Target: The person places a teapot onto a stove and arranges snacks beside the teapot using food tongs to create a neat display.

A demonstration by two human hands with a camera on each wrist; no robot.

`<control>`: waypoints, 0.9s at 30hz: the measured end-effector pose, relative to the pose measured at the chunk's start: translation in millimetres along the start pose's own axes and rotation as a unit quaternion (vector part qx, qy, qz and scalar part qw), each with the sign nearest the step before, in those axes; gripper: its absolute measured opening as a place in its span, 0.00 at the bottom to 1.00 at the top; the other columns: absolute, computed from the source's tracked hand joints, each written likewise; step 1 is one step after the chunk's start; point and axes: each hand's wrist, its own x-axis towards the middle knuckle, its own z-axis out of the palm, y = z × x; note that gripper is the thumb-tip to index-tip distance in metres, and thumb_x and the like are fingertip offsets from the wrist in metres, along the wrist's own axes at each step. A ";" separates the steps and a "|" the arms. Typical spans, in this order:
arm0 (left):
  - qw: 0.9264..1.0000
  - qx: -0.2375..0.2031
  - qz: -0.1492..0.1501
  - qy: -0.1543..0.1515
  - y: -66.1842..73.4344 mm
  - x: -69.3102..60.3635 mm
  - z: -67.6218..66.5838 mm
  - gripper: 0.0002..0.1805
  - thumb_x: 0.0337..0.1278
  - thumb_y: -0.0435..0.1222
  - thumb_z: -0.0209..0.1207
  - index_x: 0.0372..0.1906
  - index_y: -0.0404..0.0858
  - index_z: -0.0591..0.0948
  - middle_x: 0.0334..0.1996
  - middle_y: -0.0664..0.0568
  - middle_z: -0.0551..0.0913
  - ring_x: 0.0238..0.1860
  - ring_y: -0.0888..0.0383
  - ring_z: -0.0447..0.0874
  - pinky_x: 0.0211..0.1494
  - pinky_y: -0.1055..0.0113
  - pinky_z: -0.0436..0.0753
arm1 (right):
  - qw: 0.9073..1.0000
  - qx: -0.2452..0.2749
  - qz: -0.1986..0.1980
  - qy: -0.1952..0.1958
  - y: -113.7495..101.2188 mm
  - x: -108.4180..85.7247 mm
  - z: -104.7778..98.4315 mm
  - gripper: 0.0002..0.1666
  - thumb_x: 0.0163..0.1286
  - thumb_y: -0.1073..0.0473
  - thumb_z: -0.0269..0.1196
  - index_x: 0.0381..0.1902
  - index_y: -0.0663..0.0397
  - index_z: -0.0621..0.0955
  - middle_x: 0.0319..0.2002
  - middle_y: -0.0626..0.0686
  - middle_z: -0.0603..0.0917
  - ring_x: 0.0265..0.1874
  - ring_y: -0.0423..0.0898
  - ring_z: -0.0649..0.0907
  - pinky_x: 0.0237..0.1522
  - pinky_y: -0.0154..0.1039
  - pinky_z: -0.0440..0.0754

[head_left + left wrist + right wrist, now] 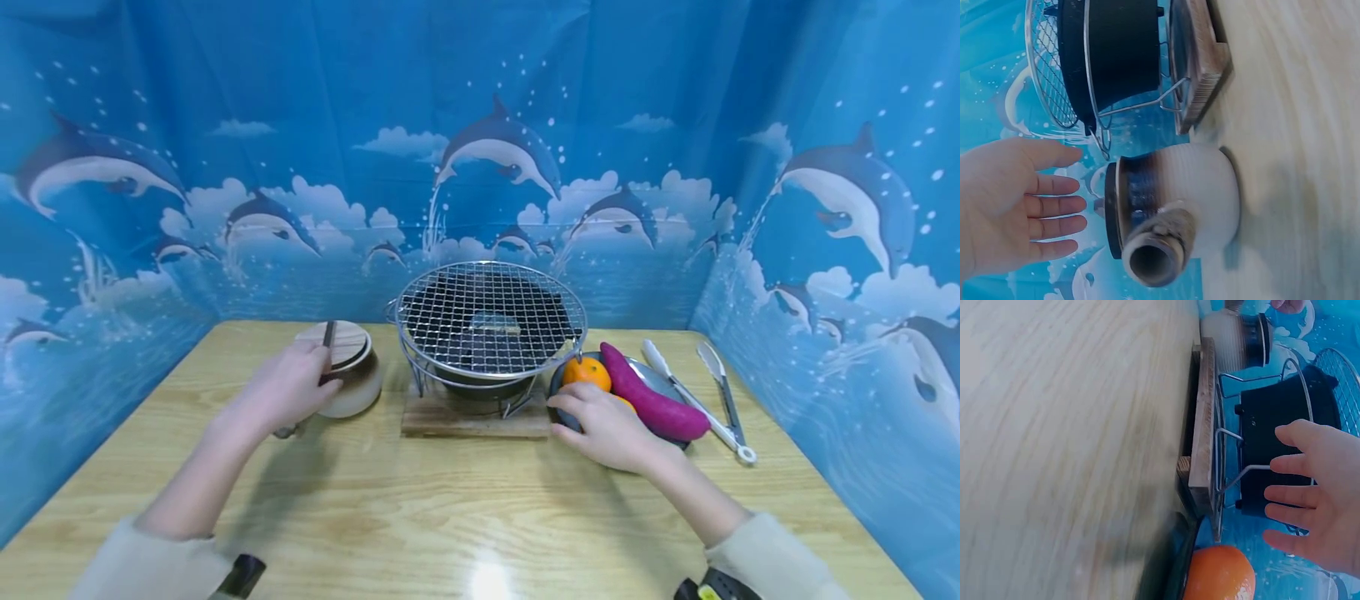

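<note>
My left hand (288, 387) hovers by a brown-and-cream side-handled teapot (356, 393) with a slatted wooden lid (347, 340). In the left wrist view its fingers point at the lid's side, straight and apart from it. The pot's hollow handle (1154, 259) sticks out towards that camera. Over the front-left edge of a dark plate (556, 385) is my right hand (611, 429), fingers spread and loosely bent, holding nothing. On the plate lie an orange (587, 375), a second one mostly hidden behind the hand, and a purple sweet potato (652, 404).
Between the hands stands a black charcoal stove (1272, 425) in a wire stand, topped by a round grill mesh (491, 321), on a wooden board (476, 423). Spread tongs (693, 400) lie right of the plate. A dolphin-print curtain (360, 208) borders the table.
</note>
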 end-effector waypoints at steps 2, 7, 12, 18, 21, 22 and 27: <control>1.000 0.011 0.000 0.011 -2.3 -2.8 2.9 0.11 0.51 0.37 0.62 0.26 0.36 0.73 0.25 0.49 0.72 0.26 0.53 0.70 0.27 0.58 0.70 | 1.000 -0.005 -0.007 -0.012 -1.6 1.3 4.2 0.21 0.62 0.51 0.62 0.49 0.57 0.80 0.47 0.55 0.78 0.46 0.52 0.77 0.48 0.49 0.75; 0.999 0.035 -0.006 0.030 -7.2 -11.3 10.5 0.18 0.50 0.40 0.64 0.35 0.27 0.77 0.30 0.41 0.77 0.34 0.44 0.76 0.37 0.50 0.75 | 0.999 -0.011 -0.013 -0.029 -5.9 7.4 14.4 0.22 0.62 0.50 0.61 0.50 0.58 0.79 0.47 0.56 0.78 0.46 0.52 0.77 0.48 0.49 0.75; 0.998 0.051 -0.004 0.027 -13.3 -20.7 18.6 0.19 0.48 0.44 0.64 0.31 0.32 0.73 0.26 0.45 0.73 0.30 0.46 0.73 0.34 0.51 0.74 | 0.999 -0.033 -0.017 -0.031 -9.4 14.9 22.5 0.21 0.62 0.51 0.61 0.49 0.57 0.80 0.44 0.55 0.78 0.42 0.52 0.76 0.45 0.47 0.77; 0.998 0.058 -0.009 0.009 -16.8 -27.9 25.1 0.20 0.46 0.47 0.65 0.29 0.35 0.71 0.25 0.46 0.70 0.26 0.51 0.71 0.28 0.55 0.73 | 0.997 -0.026 0.012 -0.065 -12.1 21.8 29.1 0.21 0.61 0.51 0.62 0.49 0.56 0.80 0.43 0.55 0.78 0.42 0.52 0.76 0.45 0.48 0.76; 0.998 0.059 -0.022 -0.004 -17.0 -29.6 27.0 0.22 0.46 0.47 0.65 0.31 0.34 0.71 0.26 0.46 0.70 0.27 0.51 0.71 0.27 0.56 0.73 | 0.996 -0.032 0.023 -0.076 -12.1 25.0 32.1 0.21 0.62 0.50 0.61 0.49 0.56 0.80 0.44 0.55 0.78 0.42 0.52 0.76 0.44 0.47 0.76; 0.998 0.060 -0.025 -0.006 -17.2 -30.2 27.8 0.22 0.45 0.47 0.66 0.31 0.33 0.71 0.26 0.46 0.70 0.28 0.50 0.71 0.28 0.56 0.74 | 0.996 -0.032 0.027 -0.079 -12.1 26.1 33.2 0.21 0.62 0.50 0.61 0.49 0.55 0.80 0.44 0.54 0.78 0.43 0.52 0.76 0.44 0.47 0.76; 0.996 0.081 -0.035 -0.006 -20.5 -33.1 33.5 0.25 0.45 0.48 0.66 0.34 0.31 0.72 0.27 0.44 0.71 0.30 0.48 0.73 0.31 0.53 0.76 | 0.995 -0.024 0.038 -0.085 -12.6 31.0 39.8 0.22 0.62 0.49 0.60 0.49 0.56 0.80 0.45 0.54 0.79 0.45 0.52 0.77 0.46 0.47 0.76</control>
